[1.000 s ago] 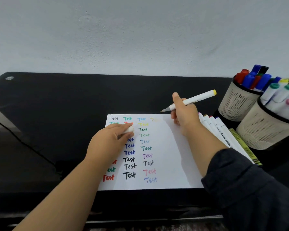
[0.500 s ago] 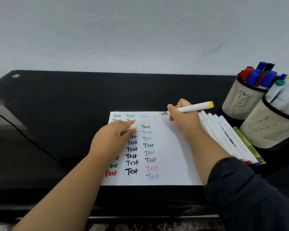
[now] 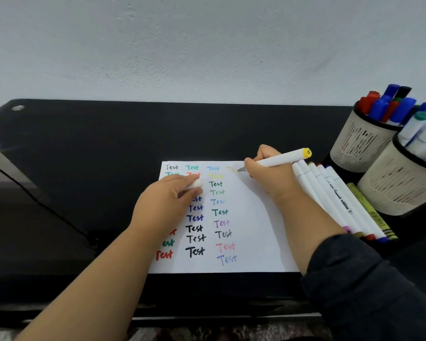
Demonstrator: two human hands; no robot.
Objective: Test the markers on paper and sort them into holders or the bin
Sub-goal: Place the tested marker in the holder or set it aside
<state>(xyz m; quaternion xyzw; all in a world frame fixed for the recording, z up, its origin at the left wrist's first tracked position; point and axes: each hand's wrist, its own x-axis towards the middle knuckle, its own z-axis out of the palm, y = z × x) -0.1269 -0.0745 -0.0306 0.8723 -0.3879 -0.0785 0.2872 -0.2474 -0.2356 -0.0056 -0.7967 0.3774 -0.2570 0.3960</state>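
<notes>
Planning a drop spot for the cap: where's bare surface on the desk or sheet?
Free: black desk left of the white paper sheet and behind it to the wall; the sheet's blank right column. Crowded: right side, a row of white markers beside the sheet, two mesh holders full of markers.

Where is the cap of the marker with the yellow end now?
In the head view, the white cap is held in the left hand, which rests on the left part of the paper, left of the marker in the right hand.
</notes>
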